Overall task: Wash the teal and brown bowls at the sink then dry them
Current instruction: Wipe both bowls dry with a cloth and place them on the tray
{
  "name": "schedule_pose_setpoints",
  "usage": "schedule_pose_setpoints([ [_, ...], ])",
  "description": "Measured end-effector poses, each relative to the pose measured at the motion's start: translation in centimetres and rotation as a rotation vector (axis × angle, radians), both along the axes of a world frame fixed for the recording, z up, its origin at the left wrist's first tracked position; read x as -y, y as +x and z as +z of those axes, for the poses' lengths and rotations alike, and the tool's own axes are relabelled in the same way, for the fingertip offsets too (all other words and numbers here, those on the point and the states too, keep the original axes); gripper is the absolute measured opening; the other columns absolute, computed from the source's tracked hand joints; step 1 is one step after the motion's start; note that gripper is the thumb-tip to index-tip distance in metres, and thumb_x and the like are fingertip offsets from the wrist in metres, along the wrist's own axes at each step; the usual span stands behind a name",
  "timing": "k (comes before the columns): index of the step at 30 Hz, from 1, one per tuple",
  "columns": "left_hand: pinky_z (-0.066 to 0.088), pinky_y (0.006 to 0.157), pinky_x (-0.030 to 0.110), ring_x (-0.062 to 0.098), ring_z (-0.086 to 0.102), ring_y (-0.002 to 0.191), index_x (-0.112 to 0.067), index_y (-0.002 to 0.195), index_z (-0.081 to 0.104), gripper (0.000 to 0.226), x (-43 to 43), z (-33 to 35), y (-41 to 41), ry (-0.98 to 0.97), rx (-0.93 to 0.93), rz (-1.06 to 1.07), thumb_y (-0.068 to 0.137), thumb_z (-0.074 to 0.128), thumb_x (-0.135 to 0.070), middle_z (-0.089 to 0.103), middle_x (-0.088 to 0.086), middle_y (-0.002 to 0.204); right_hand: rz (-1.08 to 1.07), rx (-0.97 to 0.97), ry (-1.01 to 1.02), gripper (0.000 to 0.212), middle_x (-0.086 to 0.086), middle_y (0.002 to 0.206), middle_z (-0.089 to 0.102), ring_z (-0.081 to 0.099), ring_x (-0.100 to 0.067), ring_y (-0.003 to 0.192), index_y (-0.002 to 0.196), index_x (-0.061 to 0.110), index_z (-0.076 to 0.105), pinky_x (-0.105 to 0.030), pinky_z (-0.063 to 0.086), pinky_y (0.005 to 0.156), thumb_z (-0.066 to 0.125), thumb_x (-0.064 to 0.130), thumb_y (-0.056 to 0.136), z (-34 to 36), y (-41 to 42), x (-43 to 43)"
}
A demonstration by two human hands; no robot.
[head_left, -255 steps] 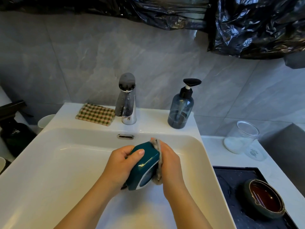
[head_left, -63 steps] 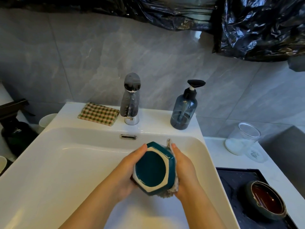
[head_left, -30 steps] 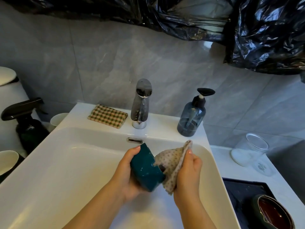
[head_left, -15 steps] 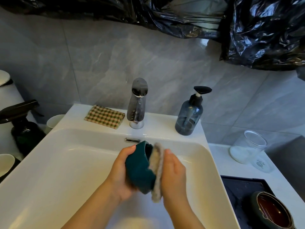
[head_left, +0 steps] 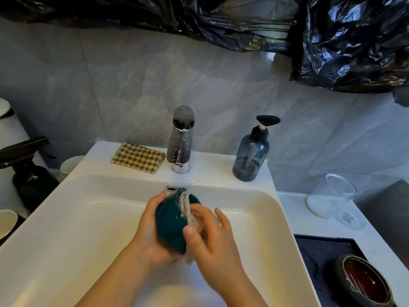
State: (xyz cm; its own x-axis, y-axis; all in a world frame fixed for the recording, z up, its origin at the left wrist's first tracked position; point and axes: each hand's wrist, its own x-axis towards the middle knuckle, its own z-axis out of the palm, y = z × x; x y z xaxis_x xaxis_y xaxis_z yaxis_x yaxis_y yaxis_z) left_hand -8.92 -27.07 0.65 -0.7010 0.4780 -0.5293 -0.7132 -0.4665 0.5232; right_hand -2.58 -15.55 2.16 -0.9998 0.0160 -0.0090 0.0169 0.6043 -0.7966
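Over the white sink (head_left: pixel 73 218) my left hand (head_left: pixel 149 227) grips the teal bowl (head_left: pixel 169 224), tipped on its side with its mouth toward the right. My right hand (head_left: pixel 210 238) pinches a beige dotted cloth (head_left: pixel 188 213) and holds it inside the bowl's mouth, thumb on the bowl's near rim. Most of the cloth is hidden by the bowl and my fingers. The brown bowl (head_left: pixel 365 282) sits upright on a dark mat (head_left: pixel 318 258) at the lower right, away from both hands.
A chrome faucet (head_left: pixel 180 140) stands behind the basin, no water running. A checked cloth (head_left: pixel 138 157) lies to its left, a blue soap dispenser (head_left: pixel 252 156) to its right. A clear jar (head_left: pixel 332 196) sits on the right counter. A dark spray bottle (head_left: pixel 28 171) stands at the left.
The bowl has been turned in my left hand from mouth-up to on its side. My right hand has pushed the cloth from the outside into the bowl's mouth.
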Motion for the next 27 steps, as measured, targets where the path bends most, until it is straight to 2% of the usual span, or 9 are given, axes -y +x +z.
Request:
schedule_pose_setpoints([
  [3, 0.047, 0.079, 0.040, 0.032, 0.067, 0.069, -0.005, 0.074, 0.078, 0.053, 0.4, 0.0, -0.3, -0.013, -0.042, 0.007, 0.074, 0.054, -0.052, 0.072, 0.019, 0.077, 0.170, 0.068, 0.058, 0.082, 0.024, 0.118, 0.044, 0.026, -0.007, 0.128, 0.132, 0.042, 0.039, -0.032, 0.035, 0.109, 0.028, 0.077, 0.059, 0.0, 0.0, 0.5],
  [9, 0.047, 0.061, 0.032, 0.024, 0.062, 0.057, -0.009, 0.070, 0.075, 0.041, -0.2, 0.5, 0.6, -0.195, -0.163, -0.074, 0.062, 0.058, -0.045, 0.068, 0.013, 0.064, 0.214, 0.022, 0.140, 0.083, 0.016, 0.145, 0.034, 0.023, -0.005, 0.134, 0.142, 0.038, 0.022, -0.039, 0.017, 0.118, 0.020, 0.077, 0.069, -1.1, -0.8, 0.3],
  [13, 0.049, 0.064, 0.034, 0.027, 0.062, 0.070, -0.010, 0.083, 0.073, 0.045, -0.5, 0.6, 0.7, -0.231, -0.194, -0.047, 0.065, 0.057, -0.047, 0.070, 0.013, 0.071, 0.120, 0.017, 0.322, 0.077, 0.010, 0.123, 0.060, 0.045, -0.009, 0.120, 0.130, 0.036, 0.041, -0.032, 0.011, 0.118, 0.007, 0.073, 0.071, -0.4, -0.7, 0.3],
  [15, 0.048, 0.062, 0.033, 0.026, 0.061, 0.068, -0.009, 0.084, 0.071, 0.043, -0.6, 0.5, 0.8, -0.233, -0.219, -0.026, 0.068, 0.055, -0.046, 0.069, 0.012, 0.068, 0.104, 0.028, 0.337, 0.057, 0.009, 0.092, 0.066, 0.053, -0.009, 0.098, 0.102, 0.033, 0.055, -0.026, 0.028, 0.103, 0.017, 0.071, 0.081, -0.5, -1.1, 0.2],
  [17, 0.047, 0.060, 0.031, 0.027, 0.060, 0.067, -0.010, 0.084, 0.070, 0.045, -0.6, 0.5, 0.8, -0.248, -0.244, -0.017, 0.062, 0.056, -0.046, 0.068, 0.012, 0.067, 0.055, 0.055, 0.073, 0.052, 0.010, 0.061, 0.051, 0.044, -0.007, 0.067, 0.065, 0.026, 0.049, -0.029, 0.036, 0.069, 0.028, 0.072, 0.078, -0.2, -0.5, 0.0],
  [19, 0.046, 0.058, 0.031, 0.027, 0.059, 0.067, -0.011, 0.080, 0.070, 0.041, -0.7, 0.2, 0.8, -0.231, -0.249, 0.005, 0.067, 0.055, -0.046, 0.068, 0.012, 0.066, -0.013, 0.090, -0.325, 0.062, 0.009, 0.053, 0.045, 0.040, -0.007, 0.055, 0.061, 0.014, 0.053, -0.027, 0.032, 0.057, 0.033, 0.073, 0.069, 0.1, 0.1, -0.2],
  [22, 0.047, 0.061, 0.033, 0.028, 0.059, 0.070, -0.009, 0.081, 0.070, 0.040, -0.8, 0.1, 0.6, -0.216, -0.224, 0.033, 0.075, 0.052, -0.045, 0.068, 0.012, 0.066, 0.043, 0.172, -0.496, 0.045, 0.017, 0.077, 0.065, 0.062, 0.001, 0.072, 0.092, 0.032, 0.065, -0.012, 0.045, 0.060, 0.049, 0.067, 0.070, -0.8, -1.3, 0.6],
  [24, 0.048, 0.062, 0.033, 0.029, 0.061, 0.072, -0.008, 0.086, 0.069, 0.043, -0.8, 0.0, 0.7, -0.227, -0.223, -0.007, 0.068, 0.056, -0.045, 0.068, 0.014, 0.072, 0.167, 0.216, -0.420, 0.074, 0.012, 0.101, 0.064, 0.061, -0.005, 0.093, 0.101, 0.035, 0.059, -0.017, 0.047, 0.074, 0.058, 0.086, 0.047, -2.6, -0.8, -0.1],
  [27, 0.046, 0.059, 0.031, 0.026, 0.061, 0.068, -0.010, 0.089, 0.070, 0.049, -0.7, 0.0, 0.7, -0.261, -0.263, -0.055, 0.060, 0.057, -0.046, 0.069, 0.012, 0.072, 0.174, 0.072, -0.121, 0.074, 0.014, 0.126, 0.050, 0.040, -0.007, 0.123, 0.127, 0.038, 0.042, -0.030, 0.029, 0.107, 0.023, 0.078, 0.069, -2.2, -1.3, 0.0],
])
